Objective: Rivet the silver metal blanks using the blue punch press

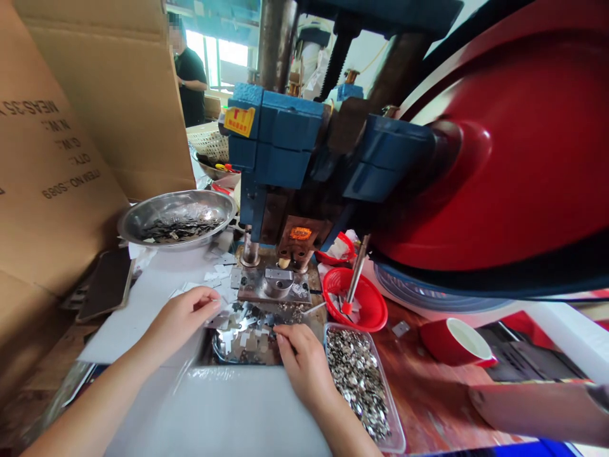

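My left hand (pixel 193 311) is closed, thumb and fingers together, at the left edge of a heap of small flat metal plates (pixel 247 339). Whatever lies between its fingertips is too small to make out. On the heap's right side, my right hand (pixel 307 365) has its thumb and forefinger drawn together; anything they pinch is hidden. Just behind both hands sits the steel die block (pixel 278 282) of a blue press (pixel 285 136), with the punch holder (pixel 302 238) raised above it. More pale plates (pixel 221 273) lie scattered left of the die.
A steel bowl (pixel 223 206) of dark metal pieces stands at left beside cardboard (pixel 95 89). To the right are a clear bin (pixel 397 425) of small metal parts, a red basket (pixel 380 317), a red cup (pixel 435 343) and the large red wheel (pixel 533 146). A person (pixel 190 82) stands behind.
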Action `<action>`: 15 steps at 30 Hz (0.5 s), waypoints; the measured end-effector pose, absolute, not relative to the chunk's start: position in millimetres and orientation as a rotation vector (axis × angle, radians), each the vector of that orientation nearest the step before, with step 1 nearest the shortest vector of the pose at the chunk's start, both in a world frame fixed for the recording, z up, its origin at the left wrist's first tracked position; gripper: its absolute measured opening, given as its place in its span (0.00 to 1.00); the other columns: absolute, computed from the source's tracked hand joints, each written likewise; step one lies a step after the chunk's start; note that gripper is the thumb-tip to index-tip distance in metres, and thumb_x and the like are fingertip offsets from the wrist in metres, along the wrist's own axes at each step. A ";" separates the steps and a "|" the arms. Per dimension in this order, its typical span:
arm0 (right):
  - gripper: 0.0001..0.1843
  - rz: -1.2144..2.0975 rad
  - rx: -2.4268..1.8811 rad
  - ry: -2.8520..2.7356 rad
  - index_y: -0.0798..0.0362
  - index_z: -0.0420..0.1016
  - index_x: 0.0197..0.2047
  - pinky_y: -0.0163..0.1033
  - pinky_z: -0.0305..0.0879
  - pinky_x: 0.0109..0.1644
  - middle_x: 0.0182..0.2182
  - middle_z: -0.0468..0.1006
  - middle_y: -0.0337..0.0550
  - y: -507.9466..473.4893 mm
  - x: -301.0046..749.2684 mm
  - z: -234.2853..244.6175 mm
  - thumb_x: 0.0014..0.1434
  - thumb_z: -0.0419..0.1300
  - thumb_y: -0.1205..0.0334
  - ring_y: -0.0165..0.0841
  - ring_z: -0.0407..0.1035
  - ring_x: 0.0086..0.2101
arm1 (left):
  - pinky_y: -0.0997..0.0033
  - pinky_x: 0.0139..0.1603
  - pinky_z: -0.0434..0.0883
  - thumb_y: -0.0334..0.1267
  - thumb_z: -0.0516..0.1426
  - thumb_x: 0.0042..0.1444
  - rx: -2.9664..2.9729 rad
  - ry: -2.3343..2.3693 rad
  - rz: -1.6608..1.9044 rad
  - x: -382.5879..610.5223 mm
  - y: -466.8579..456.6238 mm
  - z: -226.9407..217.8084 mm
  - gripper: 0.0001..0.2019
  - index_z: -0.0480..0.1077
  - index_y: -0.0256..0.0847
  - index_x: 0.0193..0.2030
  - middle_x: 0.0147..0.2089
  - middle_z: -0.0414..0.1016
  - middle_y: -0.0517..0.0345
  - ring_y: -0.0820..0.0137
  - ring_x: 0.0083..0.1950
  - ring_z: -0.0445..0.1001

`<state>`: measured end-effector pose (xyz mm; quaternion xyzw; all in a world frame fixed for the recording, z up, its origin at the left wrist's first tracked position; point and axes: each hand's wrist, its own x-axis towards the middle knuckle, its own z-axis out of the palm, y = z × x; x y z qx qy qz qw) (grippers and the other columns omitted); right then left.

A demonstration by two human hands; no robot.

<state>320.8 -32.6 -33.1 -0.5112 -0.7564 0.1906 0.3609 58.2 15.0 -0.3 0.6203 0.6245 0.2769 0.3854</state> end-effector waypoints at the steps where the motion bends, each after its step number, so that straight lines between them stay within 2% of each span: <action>1: 0.12 0.507 -1.314 -1.932 0.51 0.75 0.42 0.38 0.65 0.40 0.31 0.77 0.43 -32.6 320.6 -31.7 0.64 0.51 0.64 0.34 0.70 0.35 | 0.69 0.35 0.66 0.51 0.56 0.53 1.482 1.514 0.741 65.8 12.5 0.3 0.16 0.73 0.43 0.41 0.33 0.76 0.59 0.66 0.34 0.73; 4: 0.12 0.579 -1.306 -1.867 0.51 0.76 0.43 0.37 0.66 0.41 0.33 0.78 0.43 -33.1 318.9 -27.5 0.64 0.51 0.64 0.34 0.71 0.37 | 0.71 0.29 0.65 0.50 0.56 0.53 1.223 1.330 0.732 89.5 6.3 1.3 0.18 0.72 0.40 0.45 0.29 0.73 0.59 0.68 0.29 0.70; 7: 0.13 0.706 -1.314 -1.775 0.51 0.76 0.44 0.36 0.67 0.41 0.34 0.78 0.44 -34.5 315.3 -26.6 0.64 0.51 0.63 0.33 0.71 0.36 | 0.73 0.29 0.64 0.49 0.56 0.53 1.090 1.237 0.686 107.7 2.5 1.8 0.18 0.71 0.41 0.47 0.31 0.72 0.59 0.70 0.31 0.70; 12: 0.17 1.047 -1.318 -1.500 0.51 0.74 0.50 0.35 0.65 0.34 0.30 0.76 0.42 -34.4 306.2 -35.0 0.64 0.51 0.55 0.31 0.69 0.30 | 0.72 0.33 0.64 0.49 0.55 0.55 1.097 1.203 0.696 120.8 -1.3 -1.0 0.19 0.70 0.42 0.50 0.33 0.70 0.60 0.71 0.32 0.67; 15: 0.24 1.294 -1.274 -1.257 0.53 0.71 0.55 0.34 0.61 0.30 0.27 0.74 0.40 -31.0 301.0 -35.7 0.61 0.54 0.48 0.30 0.65 0.26 | 0.73 0.29 0.61 0.47 0.55 0.55 1.142 1.205 0.681 124.6 -3.6 -3.1 0.19 0.69 0.42 0.52 0.30 0.68 0.62 0.73 0.29 0.65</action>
